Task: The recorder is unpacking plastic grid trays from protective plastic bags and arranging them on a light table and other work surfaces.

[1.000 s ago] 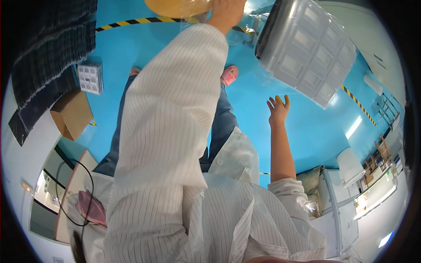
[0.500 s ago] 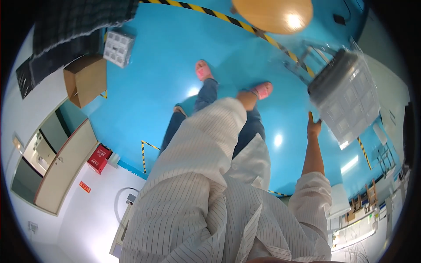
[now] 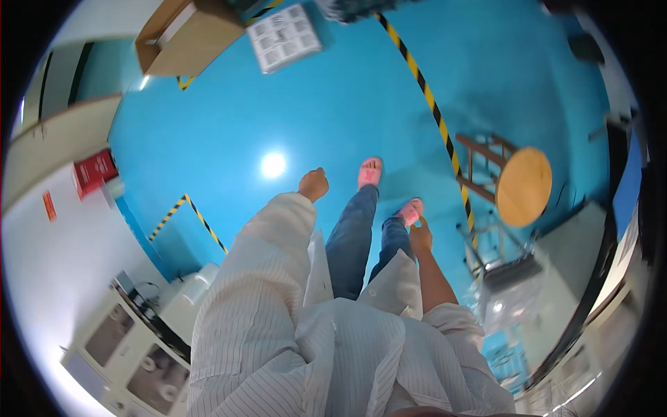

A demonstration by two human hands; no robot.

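My left hand (image 3: 314, 185) hangs at the left in front of my body, its fingers curled into a loose fist. I see nothing in it. On the right, my right hand (image 3: 420, 240) is lowered beside my leg, its fingers closed round a small yellow thing (image 3: 419, 222) whose kind I cannot make out. Both hands are over the blue floor (image 3: 229, 125), apart from any furniture. Below them show my feet in pink slippers (image 3: 370, 172), one ahead of the other.
At right stands a round-topped wooden stool (image 3: 524, 186); closer, a plastic-wrapped chair (image 3: 511, 274). A yellow-black tape line (image 3: 425, 90) crosses the floor. Far left are a white wrapped package (image 3: 285, 38) and a cardboard box (image 3: 191, 38). A red box (image 3: 95, 172) sits by the left wall.
My view has turned and moved on across the floor. My left hand has swung out to the left. The right hand, holding the yellow thing, has come in nearer my legs, away from the wrapped chair.
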